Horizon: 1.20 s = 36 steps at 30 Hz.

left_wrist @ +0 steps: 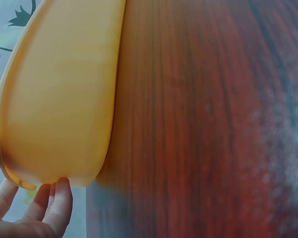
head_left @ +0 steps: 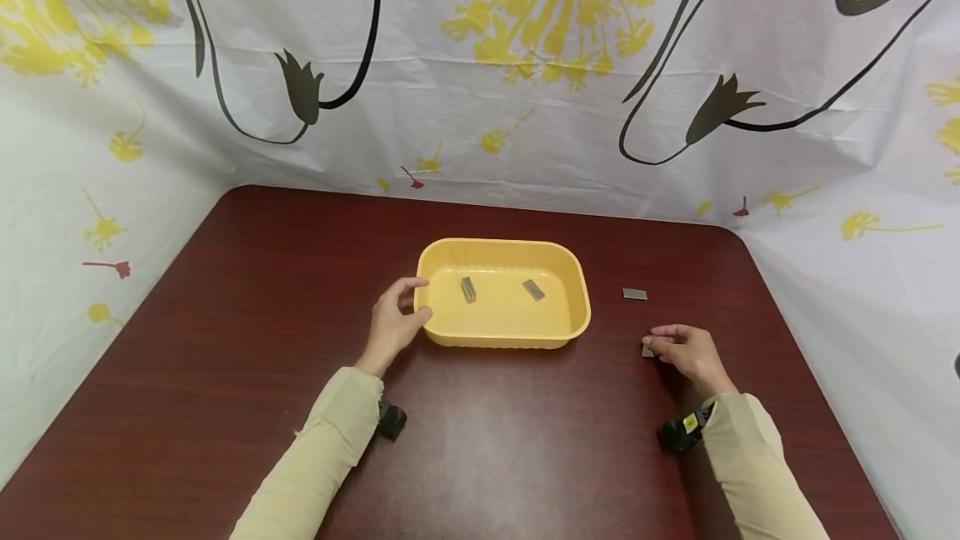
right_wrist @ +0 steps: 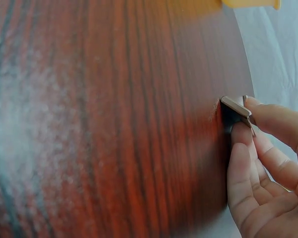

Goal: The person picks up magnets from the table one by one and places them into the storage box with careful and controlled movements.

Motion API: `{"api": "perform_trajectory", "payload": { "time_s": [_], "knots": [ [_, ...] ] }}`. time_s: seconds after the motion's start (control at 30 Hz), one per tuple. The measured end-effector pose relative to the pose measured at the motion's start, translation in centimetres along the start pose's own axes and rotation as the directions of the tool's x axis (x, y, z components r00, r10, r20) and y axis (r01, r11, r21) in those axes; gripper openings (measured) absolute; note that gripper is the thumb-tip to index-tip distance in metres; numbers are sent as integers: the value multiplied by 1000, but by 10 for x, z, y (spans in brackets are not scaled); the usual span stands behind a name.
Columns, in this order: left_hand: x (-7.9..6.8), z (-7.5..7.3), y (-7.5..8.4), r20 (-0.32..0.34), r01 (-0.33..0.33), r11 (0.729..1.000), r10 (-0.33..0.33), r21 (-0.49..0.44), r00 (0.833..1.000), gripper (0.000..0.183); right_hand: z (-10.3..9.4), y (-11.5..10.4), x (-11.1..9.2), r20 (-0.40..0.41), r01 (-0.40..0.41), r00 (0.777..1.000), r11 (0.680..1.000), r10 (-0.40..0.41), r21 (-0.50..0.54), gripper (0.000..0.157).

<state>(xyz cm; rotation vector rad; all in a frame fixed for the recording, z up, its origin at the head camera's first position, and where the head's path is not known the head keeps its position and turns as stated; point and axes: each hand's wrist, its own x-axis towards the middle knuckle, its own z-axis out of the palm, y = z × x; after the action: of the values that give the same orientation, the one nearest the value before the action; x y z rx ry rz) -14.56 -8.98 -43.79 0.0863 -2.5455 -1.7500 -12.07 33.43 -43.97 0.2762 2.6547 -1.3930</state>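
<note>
My right hand pinches a small metal piece between thumb and fingers, over the counter, right of the yellow tray, whose left end my left hand grips.

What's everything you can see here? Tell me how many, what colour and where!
Table: one, dark red-brown, under the tray
Tray: one, yellow, on the table
Left piece: one or a stack, grey, inside the tray
Right piece: one, grey, inside the tray
Loose piece: one, grey, on the table right of the tray
Held piece: at least one, grey, nearer than the loose piece
Cloth: at least one, white with flowers, around the table
Wrist cameras: two, black, one per wrist
Sleeves: two, beige, on both arms
Left grip: one, bare, at the tray's left end
Right grip: one, bare, pinching the held piece
</note>
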Motion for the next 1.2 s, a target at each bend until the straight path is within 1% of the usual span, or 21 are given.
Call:
{"api": "perform_trajectory", "payload": {
  "time_s": [0.17,0.33,0.57,0.77,1.07,1.2],
  "knots": [
    [0,0,0,1,3,1000,-3,1,1000,38,-1,-1,-1,16,-11,1000,1000,11,22,45],
    [0,0,1,0,4,1000,-4,-2,1000,39,-1,-2,-3,35,-24,999,999,22,45,43],
    [-1,0,0,4,4,1000,-4,-5,1000,39,2,-1,-2,-2,0,1000,1000,0,9,36],
    [0,1,-1,-2,7,1000,-7,3,1000,38,2,0,-2,-34,41,999,999,-40,31,31],
    [0,1,0,-5,10,1000,-10,0,1000,37,2,-3,-7,-50,7,999,997,-3,78,29],
    [-1,1,1,-8,13,1000,-13,-1,1000,38,2,-7,-9,-60,18,998,995,-12,100,29]
  ]
}}
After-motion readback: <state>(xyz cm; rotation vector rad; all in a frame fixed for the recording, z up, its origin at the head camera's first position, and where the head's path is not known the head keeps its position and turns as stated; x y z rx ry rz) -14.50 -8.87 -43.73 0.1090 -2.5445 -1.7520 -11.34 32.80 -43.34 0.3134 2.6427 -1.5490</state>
